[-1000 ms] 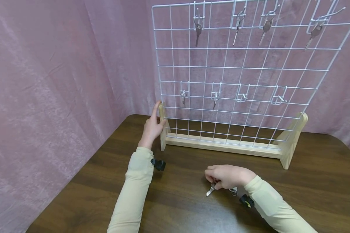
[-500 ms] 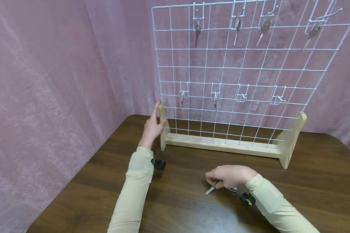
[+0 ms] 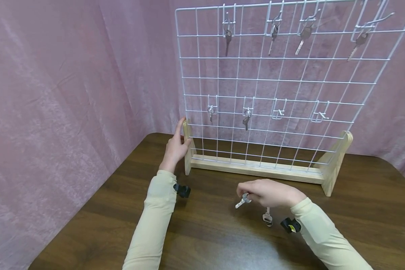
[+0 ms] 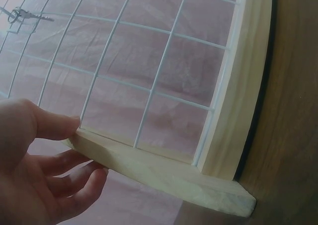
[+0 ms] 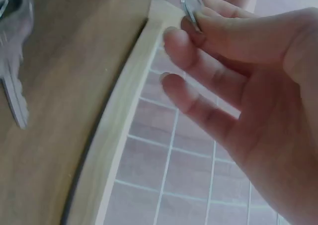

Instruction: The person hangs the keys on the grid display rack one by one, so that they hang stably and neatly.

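Note:
My right hand (image 3: 270, 192) pinches a key (image 3: 242, 201) by its ring (image 5: 191, 6) between thumb and forefinger, above the table, the blade pointing down and left. A second key (image 3: 267, 217) lies on the table beneath that hand; it looms large at the left of the right wrist view. At the left end of a white wire grid rack (image 3: 236, 78), my left hand (image 3: 175, 150) grips the top of the wooden side foot (image 3: 187, 150); in the left wrist view the thumb is on one side and fingers on the other.
Several keys hang on the upper row of hooks, one of them a key (image 3: 305, 33) near the middle. On the lower row, two hooks bear keys; two bare hooks (image 3: 278, 113) are to their right. A wooden bar (image 3: 256, 168) joins the feet on the brown table (image 3: 206, 232).
My right hand has lifted the pinched key up off the table, toward the rack, uncovering the second key below. The left hand stays on the wooden foot.

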Action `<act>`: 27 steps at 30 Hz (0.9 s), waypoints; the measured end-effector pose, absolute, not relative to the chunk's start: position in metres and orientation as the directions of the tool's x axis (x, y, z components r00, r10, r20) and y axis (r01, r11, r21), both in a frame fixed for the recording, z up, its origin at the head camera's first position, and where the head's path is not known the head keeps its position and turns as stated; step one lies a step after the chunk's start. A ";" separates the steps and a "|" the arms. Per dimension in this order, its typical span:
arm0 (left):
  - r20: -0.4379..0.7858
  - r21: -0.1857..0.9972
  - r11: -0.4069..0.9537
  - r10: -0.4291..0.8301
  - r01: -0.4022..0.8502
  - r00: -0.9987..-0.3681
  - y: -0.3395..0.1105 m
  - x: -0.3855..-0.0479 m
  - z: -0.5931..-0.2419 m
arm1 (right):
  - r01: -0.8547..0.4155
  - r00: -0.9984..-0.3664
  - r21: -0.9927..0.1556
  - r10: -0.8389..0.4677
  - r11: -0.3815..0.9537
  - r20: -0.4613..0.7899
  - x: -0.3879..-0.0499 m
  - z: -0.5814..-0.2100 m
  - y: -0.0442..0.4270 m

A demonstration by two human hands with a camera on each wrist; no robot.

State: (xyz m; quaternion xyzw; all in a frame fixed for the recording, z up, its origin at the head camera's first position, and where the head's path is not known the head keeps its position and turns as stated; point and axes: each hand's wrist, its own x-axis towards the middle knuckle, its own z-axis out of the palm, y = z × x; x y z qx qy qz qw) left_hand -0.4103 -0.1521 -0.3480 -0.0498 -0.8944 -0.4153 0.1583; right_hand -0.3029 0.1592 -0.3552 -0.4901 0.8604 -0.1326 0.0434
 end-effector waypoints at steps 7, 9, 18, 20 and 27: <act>0.326 0.731 0.648 -0.054 0.215 -0.944 -0.153 -0.411 -0.349 | -0.845 -0.517 -0.243 -0.843 0.475 0.150 -0.305 -0.346 0.169; 0.324 0.731 0.648 -0.055 0.213 -0.944 -0.152 -0.410 -0.349 | -0.846 -0.520 -0.238 -0.838 0.478 0.163 -0.305 -0.344 0.171; 0.333 0.724 0.651 -0.041 0.227 -0.942 -0.151 -0.412 -0.349 | -0.862 -0.503 -0.218 -0.827 0.458 0.251 -0.309 -0.337 0.185; 0.337 0.722 0.652 -0.038 0.232 -0.941 -0.151 -0.412 -0.348 | -0.862 -0.503 -0.218 -0.824 0.457 0.262 -0.311 -0.334 0.189; 0.331 0.732 0.642 -0.042 0.228 -0.943 -0.152 -0.410 -0.349 | -0.841 -0.541 -0.215 -0.782 0.496 0.312 -0.311 -0.324 0.200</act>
